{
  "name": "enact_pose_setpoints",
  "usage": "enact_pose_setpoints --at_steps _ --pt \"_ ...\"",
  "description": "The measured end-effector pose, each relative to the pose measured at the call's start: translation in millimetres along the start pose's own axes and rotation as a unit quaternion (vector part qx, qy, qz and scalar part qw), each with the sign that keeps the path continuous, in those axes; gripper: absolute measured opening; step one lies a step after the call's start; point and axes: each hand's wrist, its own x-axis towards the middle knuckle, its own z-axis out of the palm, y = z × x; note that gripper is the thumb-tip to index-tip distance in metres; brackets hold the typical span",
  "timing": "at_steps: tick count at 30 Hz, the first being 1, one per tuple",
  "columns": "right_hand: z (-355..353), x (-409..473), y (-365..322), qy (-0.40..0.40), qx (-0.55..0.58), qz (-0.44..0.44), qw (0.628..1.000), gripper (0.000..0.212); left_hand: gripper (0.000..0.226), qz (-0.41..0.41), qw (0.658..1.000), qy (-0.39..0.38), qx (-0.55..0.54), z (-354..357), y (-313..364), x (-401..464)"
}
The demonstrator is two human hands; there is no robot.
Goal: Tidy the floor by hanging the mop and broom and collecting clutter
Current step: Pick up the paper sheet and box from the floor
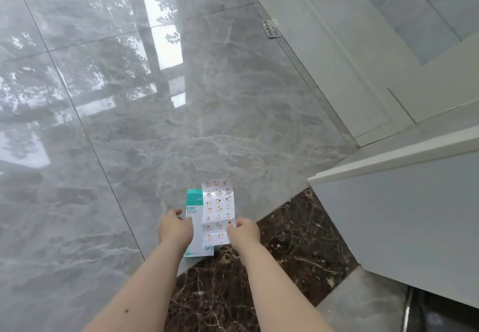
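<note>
glossy grey marble-look tiled floor (233, 103), mirror-smooth | dark brown veined stone strip (298, 230), polished | white-and-teal paper card (194, 202), matt | clear plastic sticker sheet (218, 202), shiny

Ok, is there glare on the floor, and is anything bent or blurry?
Head view: strong window glare across the glossy floor at left; wide-angle bending curves the wall edges at right; the sheet and box in the hands are soft, print unreadable.
</note>
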Motion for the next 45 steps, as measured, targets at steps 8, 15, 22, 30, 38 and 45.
enact_pose_setpoints --at_steps 8,15,22,30,38,45 --pt "45 55 30 -0.009 0.027 0.037 0.999 0.022 0.046 -0.019 0.999 -0.029 0.031 34 -41 49" --pt "70 72 35 0.01 0.009 0.019 1.0 0.031 0.034 -0.004 0.999 -0.036 0.04 51 -54 60" --pt "59 50 12 0.031 -0.015 -0.003 0.999 0.023 0.028 -0.006 1.0 -0.019 0.019 41 -38 38" --pt "18 -24 -51 0.063 -0.027 -0.033 0.997 0.017 0.016 0.007 0.998 -0.018 -0.06 -13 23 -26" --pt "-13 -139 -143 0.048 -0.031 -0.106 0.993 0.007 0.026 0.047 0.989 0.015 -0.137 -106 100 -108" --pt "-11 -226 -203 0.036 -0.064 -0.207 0.976 0.015 0.026 0.062 0.963 0.077 -0.253 -186 133 -168"
